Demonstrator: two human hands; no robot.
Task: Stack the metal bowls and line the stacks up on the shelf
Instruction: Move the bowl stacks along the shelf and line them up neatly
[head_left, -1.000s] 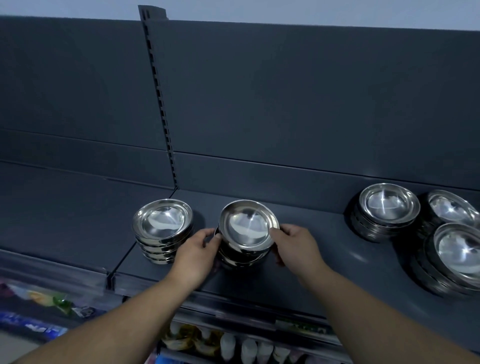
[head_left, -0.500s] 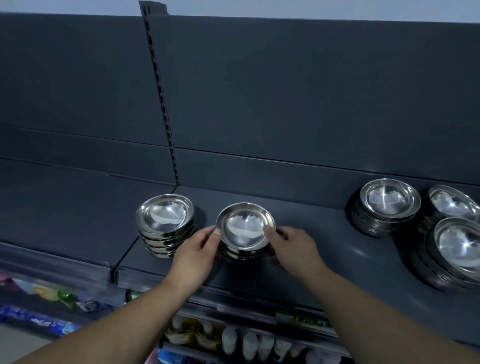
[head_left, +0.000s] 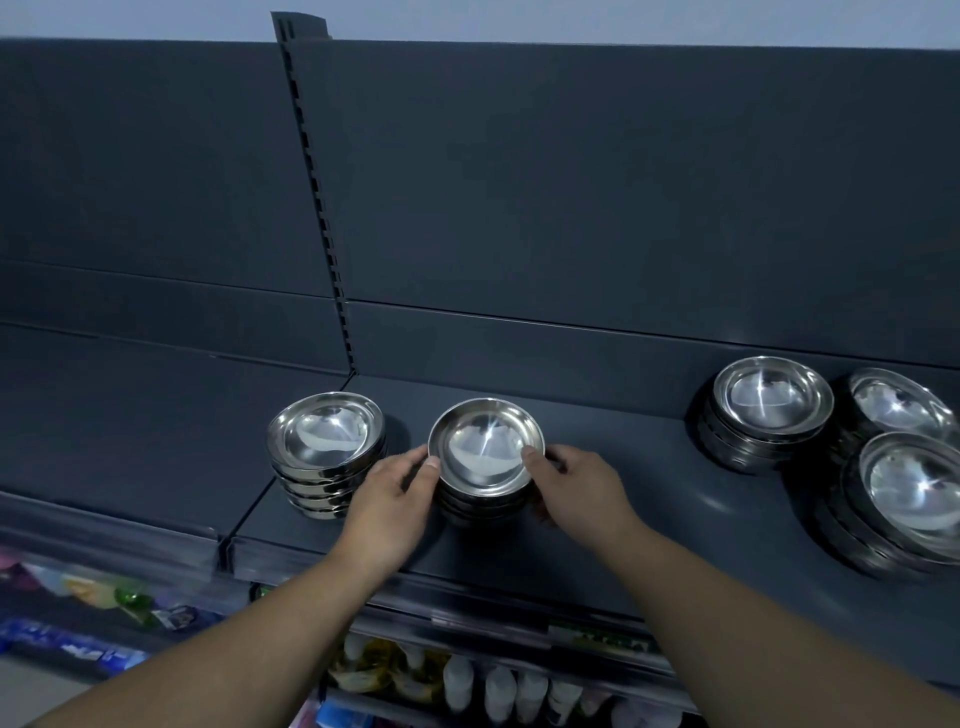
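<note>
The middle stack of metal bowls (head_left: 485, 470) is probably stiff, slick and weighty; its polished rims may slide, so a low grip on both sides suits it. Shiny, shallow, nested steel, it stands on the dark shelf (head_left: 623, 483) just beside the left stack (head_left: 324, 452). The left hand (head_left: 387, 506) and right hand (head_left: 584, 493) clasp it, fingers (head_left: 415, 460) curled round its sides, thumbs on the top rim. Well apart, rightward, stand other stacks (head_left: 769, 415).

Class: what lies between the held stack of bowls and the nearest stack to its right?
In the head view, only the right hand gripping the held stack, then bare shelf up to the nearest right stack.
</note>
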